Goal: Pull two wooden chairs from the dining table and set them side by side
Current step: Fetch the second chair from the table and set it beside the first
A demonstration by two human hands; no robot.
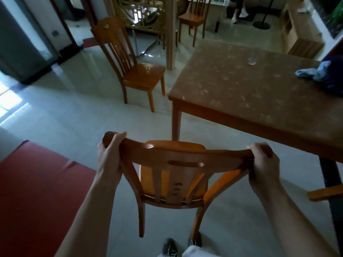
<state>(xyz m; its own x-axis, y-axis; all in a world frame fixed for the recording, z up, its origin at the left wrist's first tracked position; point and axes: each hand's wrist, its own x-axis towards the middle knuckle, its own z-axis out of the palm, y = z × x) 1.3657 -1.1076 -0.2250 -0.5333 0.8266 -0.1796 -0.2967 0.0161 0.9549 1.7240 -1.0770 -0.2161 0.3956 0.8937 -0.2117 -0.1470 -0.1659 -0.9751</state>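
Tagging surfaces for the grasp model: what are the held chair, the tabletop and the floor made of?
Held chair: wood by its look, orange-brown, glossy varnish; highlights sit on the top rail that the left hand and right hand grip. Tabletop: mottled brown, stone-like or laminate, unclear which, on a wooden frame. Floor: pale glossy tile, with grout lines and window reflections.

One view only, worn on your head, looking forward and steeply down. Your hands (109,154) and the near chair (174,164) sit close at bottom centre; your shoes (169,247) show at the lower edge. The desk (241,93) runs off right, the floor (74,117) stretches ahead.
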